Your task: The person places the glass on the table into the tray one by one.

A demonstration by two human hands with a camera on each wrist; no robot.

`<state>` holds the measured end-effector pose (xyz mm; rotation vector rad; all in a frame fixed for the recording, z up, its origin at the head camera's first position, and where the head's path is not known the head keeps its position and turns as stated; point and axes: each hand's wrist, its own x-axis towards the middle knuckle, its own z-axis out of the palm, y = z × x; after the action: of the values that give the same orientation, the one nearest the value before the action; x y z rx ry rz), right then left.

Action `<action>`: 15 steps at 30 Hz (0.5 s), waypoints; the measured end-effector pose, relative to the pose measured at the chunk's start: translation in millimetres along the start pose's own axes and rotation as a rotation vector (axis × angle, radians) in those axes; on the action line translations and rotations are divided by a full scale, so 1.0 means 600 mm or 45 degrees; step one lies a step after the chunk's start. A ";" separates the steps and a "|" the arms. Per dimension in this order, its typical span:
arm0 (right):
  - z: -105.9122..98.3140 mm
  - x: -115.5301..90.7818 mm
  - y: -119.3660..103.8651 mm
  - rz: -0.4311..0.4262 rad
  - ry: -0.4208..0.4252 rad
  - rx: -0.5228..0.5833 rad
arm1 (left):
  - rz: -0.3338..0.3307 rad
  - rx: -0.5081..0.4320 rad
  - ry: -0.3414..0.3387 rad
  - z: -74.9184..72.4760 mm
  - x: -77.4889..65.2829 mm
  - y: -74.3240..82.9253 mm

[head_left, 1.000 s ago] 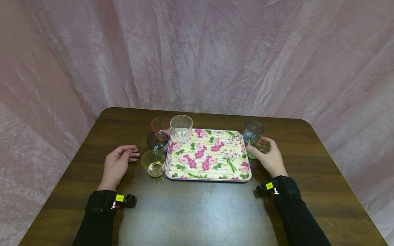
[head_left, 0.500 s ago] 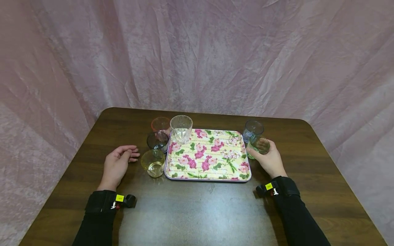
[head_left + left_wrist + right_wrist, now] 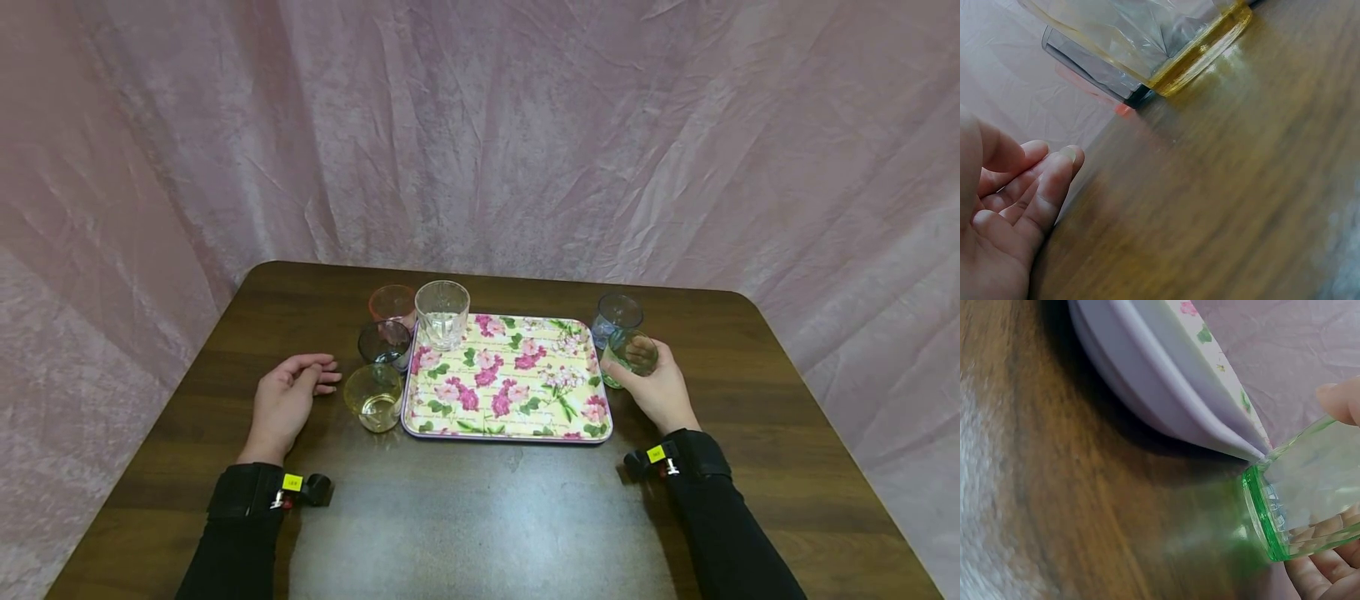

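My right hand [image 3: 660,387] grips a green-tinted glass [image 3: 630,354] beside the right edge of the flowered tray [image 3: 517,383]. In the right wrist view, thumb and fingers wrap the green glass [image 3: 1316,487], whose base stands on or just over the wood. Left of the tray, my left hand [image 3: 285,396] rests on the table with loosely curled fingers and holds nothing. Nearest to it is a yellow glass [image 3: 375,408]; a dark grey glass [image 3: 384,346] and a pink-rimmed glass [image 3: 392,304] stand behind that one. A clear glass [image 3: 442,317] stands on the tray's back left corner.
A blue-tinted glass [image 3: 618,317] stands just behind the green one, by the tray's right side. The brown wooden table [image 3: 787,467] has rounded back corners. Pink velvety curtain [image 3: 480,150] hangs around its back and sides.
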<state>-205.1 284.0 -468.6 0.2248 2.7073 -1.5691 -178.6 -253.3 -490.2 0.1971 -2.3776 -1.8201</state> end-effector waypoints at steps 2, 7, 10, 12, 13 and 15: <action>0.000 0.001 -0.001 -0.005 0.007 -0.001 | 0.000 0.003 0.001 0.000 0.000 0.001; -0.001 0.002 -0.006 -0.014 0.022 0.002 | 0.000 0.005 0.002 0.000 0.001 0.002; -0.003 0.001 -0.008 -0.015 0.024 0.013 | -0.002 0.002 0.000 0.000 0.001 0.001; -0.004 0.001 -0.009 -0.012 0.021 0.019 | -0.007 0.004 -0.002 -0.001 0.001 -0.001; -0.005 0.001 -0.010 -0.012 0.021 0.020 | -0.009 0.005 -0.002 -0.001 0.001 -0.001; -0.006 0.000 -0.011 -0.013 0.022 0.021 | -0.014 0.006 -0.005 -0.001 0.001 -0.001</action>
<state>-205.9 284.2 -461.2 0.2257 2.7137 -1.5998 -178.8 -254.3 -490.4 0.2077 -2.3887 -1.8211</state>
